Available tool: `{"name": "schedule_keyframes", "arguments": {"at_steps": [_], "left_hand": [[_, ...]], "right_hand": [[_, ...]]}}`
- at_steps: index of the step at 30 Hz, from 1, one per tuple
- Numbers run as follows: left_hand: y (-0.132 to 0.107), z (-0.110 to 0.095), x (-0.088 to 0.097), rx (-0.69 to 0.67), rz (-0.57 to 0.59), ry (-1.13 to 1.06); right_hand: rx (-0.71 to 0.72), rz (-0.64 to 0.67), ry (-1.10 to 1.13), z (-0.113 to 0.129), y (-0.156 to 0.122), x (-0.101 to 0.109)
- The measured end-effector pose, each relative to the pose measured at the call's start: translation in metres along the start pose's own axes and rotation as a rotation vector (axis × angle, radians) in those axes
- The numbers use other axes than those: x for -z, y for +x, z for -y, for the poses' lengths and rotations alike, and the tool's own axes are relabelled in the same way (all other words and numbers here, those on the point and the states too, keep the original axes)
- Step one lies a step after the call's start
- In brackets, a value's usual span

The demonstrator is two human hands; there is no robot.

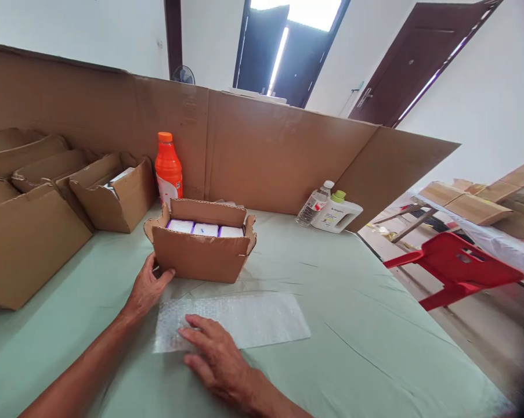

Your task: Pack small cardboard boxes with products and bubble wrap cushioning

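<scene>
An open cardboard box [196, 255] stands upright on the table, its flaps raised. Inside it sit white-topped small boxes [207, 230] with purple edges, side by side. My left hand [148, 285] grips the box at its lower left corner, thumb along the front and the other fingers round the side, partly hidden. In front of the box lies a flat piece of bubble wrap [262, 319]. Over its left part is my right hand [220, 357], fingers apart and holding nothing; whether the fingertips press on the wrap I cannot tell.
Several open cardboard boxes [31, 244] crowd the left side. An orange bottle [169, 168] stands behind the box. A clear water bottle [314, 204] leans beside a white jug [336, 215]. Cardboard panels [283, 151] wall the back edge; a red chair [457, 267] is right of the table.
</scene>
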State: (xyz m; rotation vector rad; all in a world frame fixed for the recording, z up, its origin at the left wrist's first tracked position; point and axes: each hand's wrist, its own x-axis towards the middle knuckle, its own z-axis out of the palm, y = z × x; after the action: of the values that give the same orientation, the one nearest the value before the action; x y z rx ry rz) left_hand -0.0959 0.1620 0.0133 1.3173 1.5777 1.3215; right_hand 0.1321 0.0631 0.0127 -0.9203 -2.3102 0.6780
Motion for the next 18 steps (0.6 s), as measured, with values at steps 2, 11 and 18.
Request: {"name": "schedule_keyframes", "arguments": {"at_steps": [2, 11, 18], "left_hand": [[-0.007, -0.002, 0.017, 0.01, -0.013, 0.032], [-0.003, 0.003, 0.034, 0.005, -0.033, 0.048], [0.007, -0.016, -0.003, -0.04, 0.051, -0.017]], "right_hand": [[0.047, 0.02, 0.014, 0.008, 0.011, 0.005], [-0.503, -0.386, 0.05, -0.076, 0.007, 0.078], [-0.509, -0.285, 0.094, -0.093, 0.058, 0.082]]}}
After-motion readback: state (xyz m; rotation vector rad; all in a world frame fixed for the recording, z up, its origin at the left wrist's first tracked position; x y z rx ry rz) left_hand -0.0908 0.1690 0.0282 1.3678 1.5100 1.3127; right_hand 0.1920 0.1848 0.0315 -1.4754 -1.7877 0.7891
